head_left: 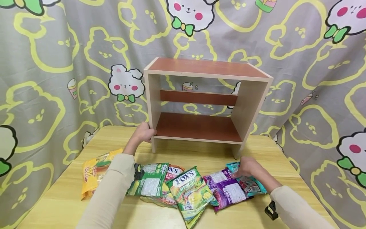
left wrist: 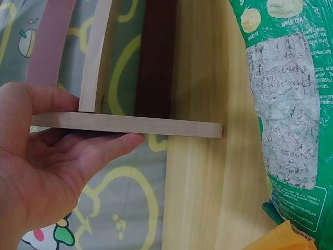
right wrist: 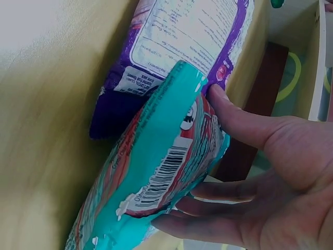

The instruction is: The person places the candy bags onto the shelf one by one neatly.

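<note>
My left hand [head_left: 145,132] grips the left side panel of a small wooden shelf [head_left: 210,77], low down beside its lower board. In the left wrist view the thumb lies on one face of the panel [left wrist: 171,125] and the fingers on the other. At the right, my right hand [head_left: 248,167] is at a teal candy bag [head_left: 251,185]. The right wrist view has the thumb at one edge of the teal bag, beside the purple candy bag [right wrist: 177,39], and the fingers round the opposite edge, fingertips partly hidden. The purple bag lies against the teal one.
Left of the purple bag lie a green Fox's bag [head_left: 190,194], a red fruit candy bag [head_left: 170,190], another green bag [head_left: 151,179] and a yellow bag [head_left: 94,173]. All rest on the wooden table [head_left: 274,152] before the shelf. A patterned curtain [head_left: 85,57] hangs behind.
</note>
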The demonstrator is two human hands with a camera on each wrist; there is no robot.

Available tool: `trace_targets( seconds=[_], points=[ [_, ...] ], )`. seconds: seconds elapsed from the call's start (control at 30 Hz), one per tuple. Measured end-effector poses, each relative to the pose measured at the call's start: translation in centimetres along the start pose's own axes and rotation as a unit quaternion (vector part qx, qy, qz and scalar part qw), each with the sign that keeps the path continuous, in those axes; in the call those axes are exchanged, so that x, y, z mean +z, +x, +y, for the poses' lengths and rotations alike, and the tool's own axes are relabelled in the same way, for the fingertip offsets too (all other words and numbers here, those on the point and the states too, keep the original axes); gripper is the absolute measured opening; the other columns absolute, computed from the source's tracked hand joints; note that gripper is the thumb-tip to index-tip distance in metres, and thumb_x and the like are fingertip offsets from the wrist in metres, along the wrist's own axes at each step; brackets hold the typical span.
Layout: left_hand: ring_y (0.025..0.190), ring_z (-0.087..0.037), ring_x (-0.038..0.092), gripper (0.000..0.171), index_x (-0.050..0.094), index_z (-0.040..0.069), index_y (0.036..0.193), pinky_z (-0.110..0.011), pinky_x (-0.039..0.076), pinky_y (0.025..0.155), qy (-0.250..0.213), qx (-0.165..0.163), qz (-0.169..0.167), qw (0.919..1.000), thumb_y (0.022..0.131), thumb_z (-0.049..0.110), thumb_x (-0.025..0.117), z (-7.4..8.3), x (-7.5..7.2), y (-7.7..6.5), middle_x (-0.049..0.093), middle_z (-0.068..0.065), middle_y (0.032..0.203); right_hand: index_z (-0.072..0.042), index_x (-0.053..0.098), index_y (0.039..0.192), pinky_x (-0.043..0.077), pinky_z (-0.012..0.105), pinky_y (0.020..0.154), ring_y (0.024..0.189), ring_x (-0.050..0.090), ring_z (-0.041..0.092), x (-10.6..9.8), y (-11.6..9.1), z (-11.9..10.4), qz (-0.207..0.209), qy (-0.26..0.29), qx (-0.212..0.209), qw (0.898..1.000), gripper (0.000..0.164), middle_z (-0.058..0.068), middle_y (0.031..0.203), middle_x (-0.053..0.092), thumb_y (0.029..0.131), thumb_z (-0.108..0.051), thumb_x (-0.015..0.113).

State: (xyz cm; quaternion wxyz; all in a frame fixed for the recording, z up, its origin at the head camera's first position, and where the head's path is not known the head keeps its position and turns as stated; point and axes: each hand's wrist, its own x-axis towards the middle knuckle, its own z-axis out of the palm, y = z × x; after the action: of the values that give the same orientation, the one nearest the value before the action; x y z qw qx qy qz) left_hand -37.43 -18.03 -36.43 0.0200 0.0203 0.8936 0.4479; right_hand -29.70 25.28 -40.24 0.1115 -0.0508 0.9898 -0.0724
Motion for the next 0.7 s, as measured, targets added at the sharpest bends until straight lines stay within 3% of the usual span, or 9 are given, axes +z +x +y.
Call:
trace_targets(
  seconds=[0.33, 0.53, 0.7],
  points=[
    [0.092, -0.034, 0.064, 0.041, 0.052, -0.011, 0.119, -0.043, 0.059, 0.068, -0.007, -0.001, 0.000, 1.0000, 0.085, 0.012, 0.051, 0.04, 0.12, -0.20, 0.058, -0.029, 0.113, 0.016, 0.057, 0.106, 0.053, 0.047, 0.077, 0.079, 0.057, 0.028, 0.00, -0.14, -0.06, 0.010, 0.006, 0.003, 1.000, 0.081, 0.021, 0.092, 0.062, 0.060, -0.044, 0.087],
    [0.092, -0.035, 0.064, 0.040, 0.053, -0.010, 0.119, -0.042, 0.059, 0.066, -0.001, 0.003, 0.004, 1.0000, 0.086, 0.013, 0.052, 0.17, 0.04, -0.25, 0.058, -0.028, 0.112, 0.010, 0.060, 0.095, 0.052, 0.039, 0.066, 0.071, 0.053, 0.024, -0.07, -0.39, -0.31, 0.015, 0.006, 0.000, 1.000, 0.064, 0.012, 0.079, 0.058, 0.063, -0.039, 0.086],
    [0.089, -0.033, 0.064, 0.041, 0.052, -0.008, 0.121, -0.041, 0.059, 0.065, -0.002, 0.004, 0.006, 1.0000, 0.086, 0.013, 0.052, 0.01, 0.14, -0.38, 0.059, -0.027, 0.111, 0.000, 0.059, 0.077, 0.046, 0.031, 0.053, 0.061, 0.050, 0.020, 0.46, -0.61, -0.39, 0.034, 0.014, -0.015, 0.999, 0.041, 0.007, 0.068, 0.053, 0.063, -0.029, 0.084]
  ],
)
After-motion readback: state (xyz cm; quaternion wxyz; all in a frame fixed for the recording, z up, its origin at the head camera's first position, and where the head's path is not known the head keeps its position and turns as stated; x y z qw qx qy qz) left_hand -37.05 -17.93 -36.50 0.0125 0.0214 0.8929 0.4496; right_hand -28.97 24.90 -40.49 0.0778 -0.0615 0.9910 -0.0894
